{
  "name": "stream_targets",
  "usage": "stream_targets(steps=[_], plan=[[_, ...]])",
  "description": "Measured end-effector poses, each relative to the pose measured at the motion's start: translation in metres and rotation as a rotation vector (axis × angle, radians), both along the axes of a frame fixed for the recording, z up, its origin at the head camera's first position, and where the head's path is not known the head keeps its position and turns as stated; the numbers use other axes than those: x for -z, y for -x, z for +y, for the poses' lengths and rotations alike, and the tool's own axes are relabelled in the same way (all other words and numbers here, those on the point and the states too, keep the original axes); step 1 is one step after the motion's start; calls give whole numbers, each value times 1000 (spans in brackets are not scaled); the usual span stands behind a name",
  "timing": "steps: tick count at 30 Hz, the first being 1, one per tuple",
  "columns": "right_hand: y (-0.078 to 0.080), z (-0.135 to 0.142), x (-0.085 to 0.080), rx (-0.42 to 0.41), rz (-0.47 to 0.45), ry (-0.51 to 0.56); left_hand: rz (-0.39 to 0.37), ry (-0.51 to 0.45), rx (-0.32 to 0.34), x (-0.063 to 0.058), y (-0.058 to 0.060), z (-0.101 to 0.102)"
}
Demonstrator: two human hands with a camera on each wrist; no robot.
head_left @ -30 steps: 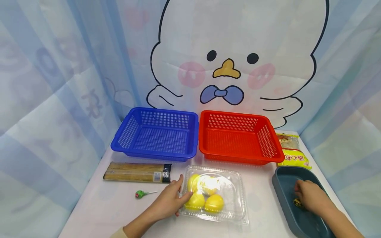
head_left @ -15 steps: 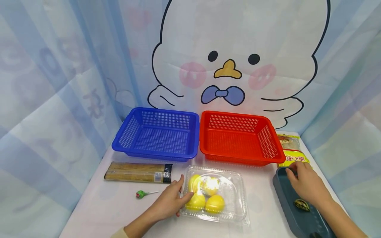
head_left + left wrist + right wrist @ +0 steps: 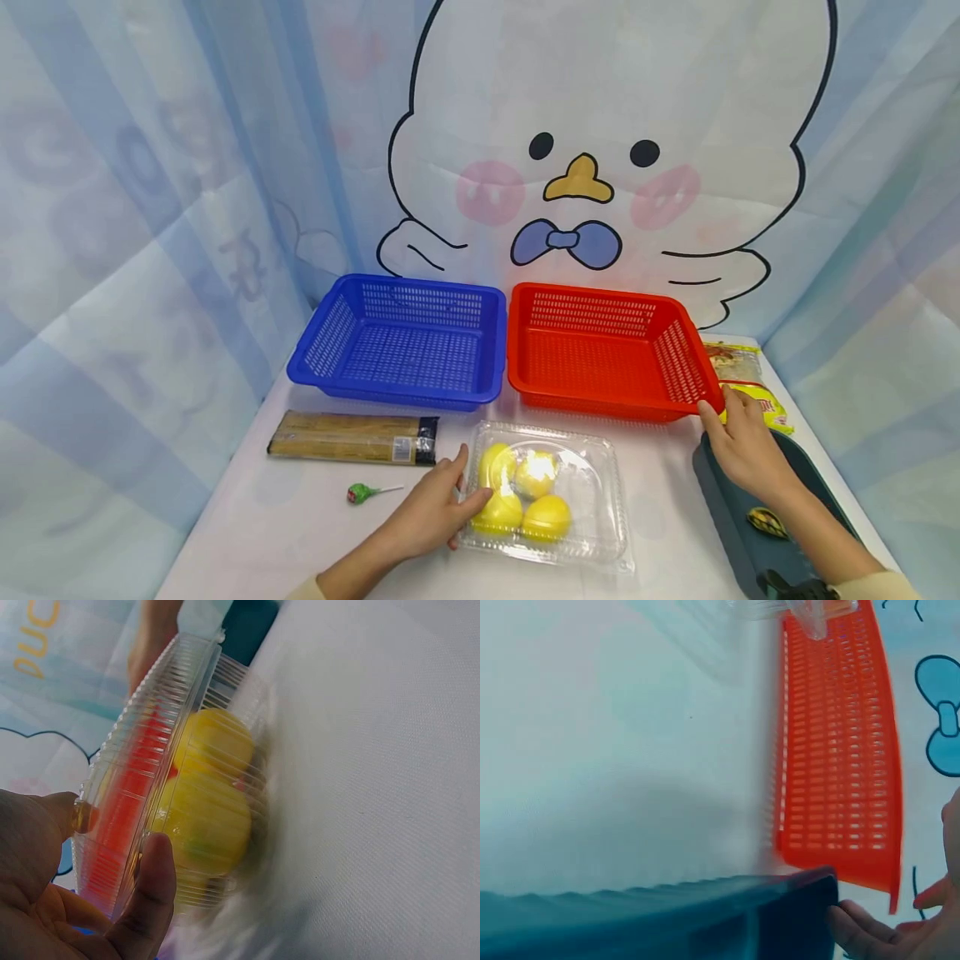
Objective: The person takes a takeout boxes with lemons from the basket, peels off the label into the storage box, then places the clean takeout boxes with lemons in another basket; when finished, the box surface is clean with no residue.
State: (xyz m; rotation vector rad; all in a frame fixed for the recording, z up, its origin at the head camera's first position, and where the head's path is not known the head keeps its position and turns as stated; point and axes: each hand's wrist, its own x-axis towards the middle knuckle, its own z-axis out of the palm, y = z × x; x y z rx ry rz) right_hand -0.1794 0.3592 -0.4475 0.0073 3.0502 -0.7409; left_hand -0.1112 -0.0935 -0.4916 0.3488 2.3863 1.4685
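My left hand holds the left edge of a clear plastic clamshell box, thumb over the lid. Several round yellow fruits sit inside it. In the left wrist view the thumb and fingers take the box by its rim. My right hand reaches over the far end of a dark blue-grey bin, its fingers beside the front right corner of the red basket. Nothing shows in its grasp; in the right wrist view its fingertips are right at the bin's corner. A small gold-and-dark patterned item lies in the bin.
A blue basket stands left of the red one. Before it lie a long pack of brown sticks or noodles and a green lollipop. Yellow-and-clear food packets lie at the right edge. Curtains enclose the table.
My right hand has risen out of the bin and moved forward to the red basket's corner, exposing the patterned item. My left hand keeps its hold on the clamshell box.
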Motion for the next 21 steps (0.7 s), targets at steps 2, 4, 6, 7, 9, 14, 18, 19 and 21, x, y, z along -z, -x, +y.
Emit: stream_targets(steps=[2,4,6,7,9,14,18,19,21], plan=[[3,-2,4,-14,-13,13,-2,-3,2,1,0,0],[4,-3,7,-18,-21,19,-1,-3,1,2,0,0],[5,-5,10,-19,-15,23,2,-2,0,2,1,-1],[5,-5,11,-17,-11,24,4,-2,1,3,0,0],[5,-6,14,-12,-1,25,8,0,0,3,0,0],[6,-9,19,-14,9,27,1,-4,-10,1,-1,0],[6,-11,21,10,-18,72,-19,-25,-21,4,-1,-1],[6,-12,21,21,-34,91,-26,-30,-26,5,-2,-1],[7,-12,20,41,-73,130,-44,-51,-35,6,-2,-1]])
